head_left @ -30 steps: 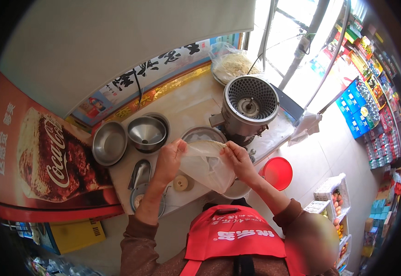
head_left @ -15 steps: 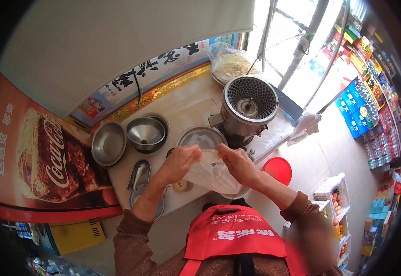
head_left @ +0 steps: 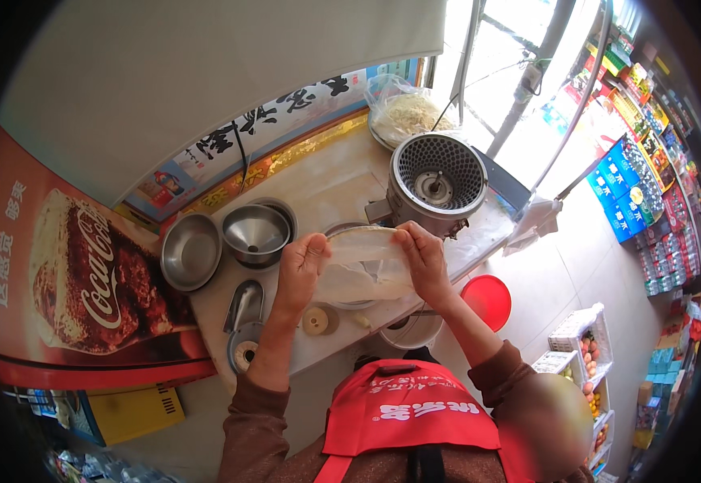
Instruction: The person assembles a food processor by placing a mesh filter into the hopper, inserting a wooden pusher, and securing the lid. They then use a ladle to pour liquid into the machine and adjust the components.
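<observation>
Between my two hands a thin, whitish, see-through bag (head_left: 366, 286) is stretched, its rim drawn out wide and its lower part hanging loose. My left hand (head_left: 302, 266) is closed on the left end of the rim, and my right hand (head_left: 424, 259) pinches the right end. The bag hangs in front of a steel bowl (head_left: 344, 228), hiding most of it. Just beyond my right hand stands a metal machine (head_left: 437, 189) with a perforated round drum on top. A cream-coloured round piece (head_left: 315, 320) lies on the table below the bag.
Left on the table are a steel bowl (head_left: 190, 251), a steel funnel (head_left: 255, 230), a metal scoop (head_left: 243, 307) and a small pan (head_left: 243, 342). A pale bucket (head_left: 412, 332) and a red basin (head_left: 487, 302) stand low by the table's edge. Fruit crates (head_left: 576, 342) are farther right.
My hands have moved apart and slightly away from me. The bag's rim, bunched before, is now pulled wide, and the bag has lifted off the pale bucket.
</observation>
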A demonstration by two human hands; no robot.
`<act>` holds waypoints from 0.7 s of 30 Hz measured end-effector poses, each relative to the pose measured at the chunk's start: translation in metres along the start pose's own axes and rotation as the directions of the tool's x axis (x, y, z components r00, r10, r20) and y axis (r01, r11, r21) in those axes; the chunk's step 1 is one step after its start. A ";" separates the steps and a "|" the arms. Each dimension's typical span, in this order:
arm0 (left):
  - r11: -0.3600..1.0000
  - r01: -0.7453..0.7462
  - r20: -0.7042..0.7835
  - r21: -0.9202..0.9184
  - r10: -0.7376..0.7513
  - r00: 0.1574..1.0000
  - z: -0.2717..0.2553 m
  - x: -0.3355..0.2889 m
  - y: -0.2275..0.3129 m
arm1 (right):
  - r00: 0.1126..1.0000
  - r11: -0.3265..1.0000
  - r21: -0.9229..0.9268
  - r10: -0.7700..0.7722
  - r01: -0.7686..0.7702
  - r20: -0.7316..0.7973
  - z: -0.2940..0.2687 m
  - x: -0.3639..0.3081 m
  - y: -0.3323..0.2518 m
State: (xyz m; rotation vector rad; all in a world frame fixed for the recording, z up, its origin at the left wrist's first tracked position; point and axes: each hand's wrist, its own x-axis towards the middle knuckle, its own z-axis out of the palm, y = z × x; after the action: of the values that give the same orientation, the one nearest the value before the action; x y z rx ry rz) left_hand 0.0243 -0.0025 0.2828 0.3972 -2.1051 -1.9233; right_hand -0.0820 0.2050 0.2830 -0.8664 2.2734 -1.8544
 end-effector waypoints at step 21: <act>0.924 -0.180 0.074 0.336 0.165 0.984 -0.007 -0.003 0.019 | 0.997 0.990 -0.125 -0.072 0.069 -0.020 -0.001 -0.024 0.047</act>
State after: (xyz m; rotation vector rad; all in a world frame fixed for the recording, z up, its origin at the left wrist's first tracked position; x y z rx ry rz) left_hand 0.0289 -0.0067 0.3018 0.2259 -2.4197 -1.4831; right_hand -0.0793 0.2223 0.2334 -0.9578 2.4259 -1.7754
